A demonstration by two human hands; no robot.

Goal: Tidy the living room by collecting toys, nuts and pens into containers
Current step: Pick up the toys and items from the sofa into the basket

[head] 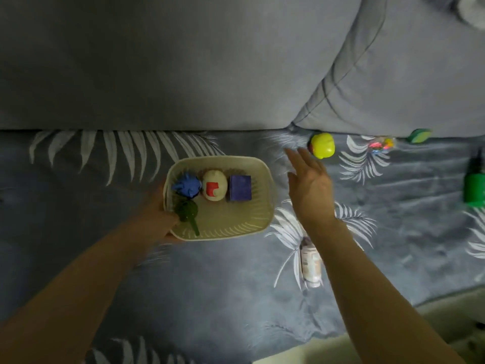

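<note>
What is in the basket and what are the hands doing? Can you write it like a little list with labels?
Place: sofa seat with a leaf-print cover
Basket: cream basket on the seat
In basket: blue toy, white and red toy, purple block, dark green toy
Left hand: left hand holds the basket's near left corner
Right hand: right hand open, fingers stretched toward the yellow toy, not touching it
Still out: yellow toy, green bottle, white bottle
</note>
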